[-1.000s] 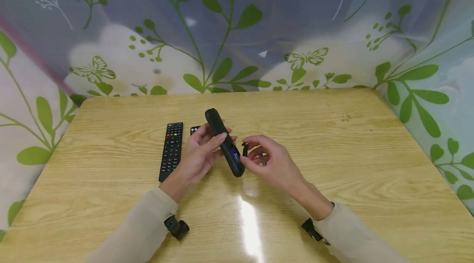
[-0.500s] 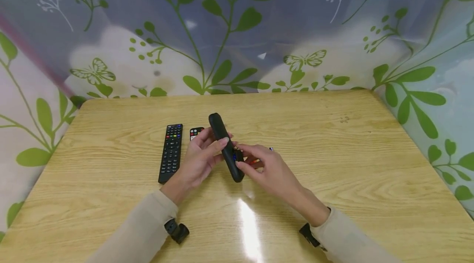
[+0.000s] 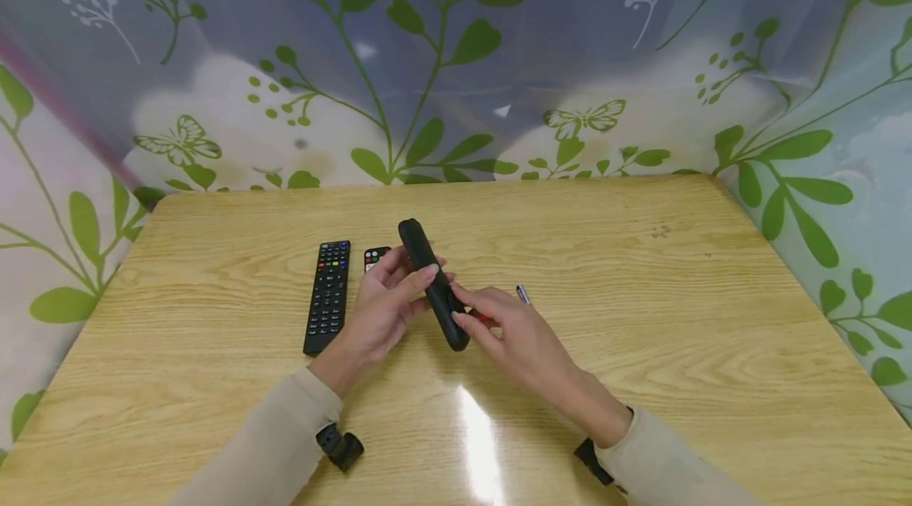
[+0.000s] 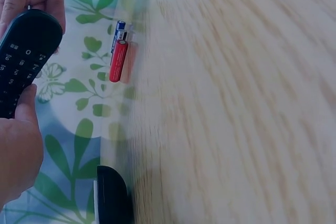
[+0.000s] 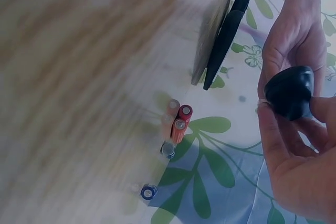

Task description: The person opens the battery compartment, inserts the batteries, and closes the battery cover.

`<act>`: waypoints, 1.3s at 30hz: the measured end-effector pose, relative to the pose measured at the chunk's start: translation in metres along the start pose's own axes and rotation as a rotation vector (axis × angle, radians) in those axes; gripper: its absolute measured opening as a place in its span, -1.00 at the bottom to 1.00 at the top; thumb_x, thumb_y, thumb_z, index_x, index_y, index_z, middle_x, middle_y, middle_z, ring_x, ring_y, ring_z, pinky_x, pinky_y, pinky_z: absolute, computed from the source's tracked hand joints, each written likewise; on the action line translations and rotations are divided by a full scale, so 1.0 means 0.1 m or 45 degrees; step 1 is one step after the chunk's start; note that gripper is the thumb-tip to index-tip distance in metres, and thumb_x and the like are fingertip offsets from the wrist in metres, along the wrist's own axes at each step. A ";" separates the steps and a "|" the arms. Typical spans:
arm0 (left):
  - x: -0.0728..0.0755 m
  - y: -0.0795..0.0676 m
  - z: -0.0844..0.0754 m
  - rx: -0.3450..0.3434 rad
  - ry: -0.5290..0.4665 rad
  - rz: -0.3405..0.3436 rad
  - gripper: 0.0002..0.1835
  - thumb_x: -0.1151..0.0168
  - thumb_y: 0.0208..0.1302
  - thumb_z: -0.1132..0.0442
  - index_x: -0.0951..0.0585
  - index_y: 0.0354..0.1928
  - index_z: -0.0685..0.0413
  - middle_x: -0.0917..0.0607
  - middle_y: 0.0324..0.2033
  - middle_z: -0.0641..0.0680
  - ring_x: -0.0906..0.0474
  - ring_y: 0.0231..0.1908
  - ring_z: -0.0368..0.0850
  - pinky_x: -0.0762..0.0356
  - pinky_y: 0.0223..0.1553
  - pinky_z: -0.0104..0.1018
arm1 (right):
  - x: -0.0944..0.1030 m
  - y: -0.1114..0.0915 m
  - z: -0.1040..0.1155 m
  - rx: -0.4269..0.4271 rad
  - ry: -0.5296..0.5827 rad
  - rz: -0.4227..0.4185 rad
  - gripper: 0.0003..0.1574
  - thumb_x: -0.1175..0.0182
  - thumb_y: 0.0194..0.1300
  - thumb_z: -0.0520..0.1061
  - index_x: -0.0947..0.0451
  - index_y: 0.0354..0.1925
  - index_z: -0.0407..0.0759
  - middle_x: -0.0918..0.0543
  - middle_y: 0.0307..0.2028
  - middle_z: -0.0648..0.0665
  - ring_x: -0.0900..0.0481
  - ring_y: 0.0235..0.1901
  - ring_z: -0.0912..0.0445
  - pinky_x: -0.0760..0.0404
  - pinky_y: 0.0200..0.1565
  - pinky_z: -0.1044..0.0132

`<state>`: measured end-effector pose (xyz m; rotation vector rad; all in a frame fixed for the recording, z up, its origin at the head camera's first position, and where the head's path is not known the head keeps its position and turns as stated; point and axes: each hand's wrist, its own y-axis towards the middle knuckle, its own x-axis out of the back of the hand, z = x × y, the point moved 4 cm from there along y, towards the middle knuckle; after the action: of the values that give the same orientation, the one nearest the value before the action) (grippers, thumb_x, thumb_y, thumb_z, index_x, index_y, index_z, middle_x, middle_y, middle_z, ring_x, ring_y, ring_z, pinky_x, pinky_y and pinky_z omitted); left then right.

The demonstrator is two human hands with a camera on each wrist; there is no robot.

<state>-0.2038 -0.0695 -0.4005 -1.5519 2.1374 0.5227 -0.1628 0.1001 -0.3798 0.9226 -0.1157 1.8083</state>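
My left hand grips a black remote control, tilted on its edge above the table, thumb along its near side. Its number keys show in the left wrist view. At the lower part of its back, my right hand pinches the battery cover against the battery opening, where a sliver of blue shows; the cover itself is mostly hidden by the fingers. Beneath the right hand, red batteries lie on the table, partly covered in the head view. A blue-and-silver battery lies beyond that hand.
A long black remote control lies left of the left hand. Behind that hand shows the top of a smaller remote control. The wooden table ends at a leaf-patterned curtain.
The right hand has brought the battery cover from beside the remote onto its back, over the opening. The blue-and-silver battery has come into sight beyond the right hand.
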 end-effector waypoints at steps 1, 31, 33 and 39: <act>0.00 0.00 0.00 -0.001 -0.004 0.003 -0.53 -0.10 0.33 0.47 -0.28 0.26 0.25 -0.48 0.00 0.24 -0.58 -0.03 0.08 -0.57 0.01 -0.05 | 0.00 0.00 0.01 -0.002 -0.008 0.002 -0.49 -0.14 0.39 -0.10 -0.42 0.27 -0.12 -0.62 -0.09 -0.03 -0.56 -0.25 0.26 -0.60 -0.30 0.43; -0.05 0.02 0.02 0.017 -0.031 -0.091 -0.56 -0.10 0.31 0.51 -0.32 0.21 0.25 -0.51 -0.04 0.22 -0.61 -0.07 0.08 -0.59 -0.02 -0.07 | -0.09 -0.03 0.22 0.017 -0.416 0.033 -0.33 -0.14 0.39 -0.08 -0.25 0.34 -0.34 -0.47 0.13 -0.25 -0.50 0.00 0.05 -0.58 -0.08 0.23; -0.04 0.02 0.04 0.015 -0.027 -0.097 -0.56 -0.11 0.32 0.50 -0.33 0.21 0.24 -0.51 -0.04 0.22 -0.61 -0.06 0.08 -0.58 -0.01 -0.06 | -0.09 -0.03 0.21 0.016 -0.424 0.048 -0.33 -0.14 0.39 -0.08 -0.25 0.34 -0.34 -0.47 0.12 -0.25 -0.51 -0.01 0.05 -0.59 -0.09 0.24; -0.04 0.02 0.05 -0.016 -0.025 -0.069 -0.57 -0.13 0.31 0.49 -0.35 0.20 0.23 -0.50 -0.03 0.21 -0.59 -0.04 0.09 -0.57 0.01 -0.06 | -0.07 -0.02 0.19 0.013 -0.418 0.061 -0.36 -0.17 0.37 -0.11 -0.29 0.32 -0.32 -0.49 0.11 -0.24 -0.53 0.01 0.03 -0.60 -0.06 0.22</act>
<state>-0.2042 -0.0626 -0.4025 -1.5998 2.0752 0.5323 -0.1501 0.0863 -0.3711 1.2276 -0.3375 1.6893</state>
